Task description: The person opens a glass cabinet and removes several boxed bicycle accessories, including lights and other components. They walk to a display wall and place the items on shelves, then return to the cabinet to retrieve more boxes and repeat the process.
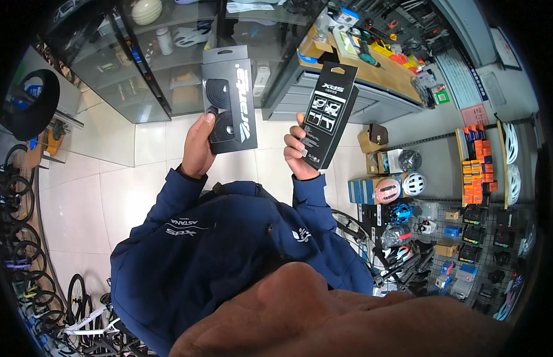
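Observation:
My left hand grips the lower left edge of a grey and black box of handlebar tape, its thumb on the front. Through the box's clear window two black coiled rolls show, one above the other. My right hand is closed round the lower left side of a slim black box. This one has a hang tab, white lettering and small line diagrams on the face turned up to me. Both boxes are held up in the air, apart from each other, the right one tilted. What the black box contains is hidden.
Ahead stands a glass cabinet. A wooden-topped workbench with tools and a drill is at the far right. Helmets and cartons are on the right, before a wall rack of packaged parts. Bicycles and wheels line the left.

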Action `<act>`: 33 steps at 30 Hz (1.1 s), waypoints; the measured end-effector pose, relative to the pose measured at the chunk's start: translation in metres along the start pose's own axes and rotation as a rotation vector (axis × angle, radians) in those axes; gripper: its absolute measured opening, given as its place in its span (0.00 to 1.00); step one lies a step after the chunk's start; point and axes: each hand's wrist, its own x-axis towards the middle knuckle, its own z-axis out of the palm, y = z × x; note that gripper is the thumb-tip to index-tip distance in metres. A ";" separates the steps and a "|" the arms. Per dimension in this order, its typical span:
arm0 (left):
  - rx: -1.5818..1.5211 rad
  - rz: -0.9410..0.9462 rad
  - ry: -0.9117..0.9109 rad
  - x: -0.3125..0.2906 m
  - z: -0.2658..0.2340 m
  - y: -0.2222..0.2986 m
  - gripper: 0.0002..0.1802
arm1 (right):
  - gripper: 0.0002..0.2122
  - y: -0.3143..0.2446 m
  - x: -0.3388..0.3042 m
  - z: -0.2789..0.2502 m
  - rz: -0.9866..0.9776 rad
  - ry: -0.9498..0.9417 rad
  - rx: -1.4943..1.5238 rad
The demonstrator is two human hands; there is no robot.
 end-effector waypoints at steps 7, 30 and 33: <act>0.138 0.041 0.030 -0.015 0.053 -0.040 0.23 | 0.30 -0.019 -0.042 -0.014 0.195 -0.147 0.228; 0.007 -0.260 -0.192 0.007 0.049 -0.076 0.26 | 0.26 0.010 -0.107 0.005 -0.381 0.305 -0.308; 0.005 -0.290 -0.246 0.017 0.048 -0.079 0.26 | 0.25 0.020 -0.116 0.015 -0.825 0.728 -0.933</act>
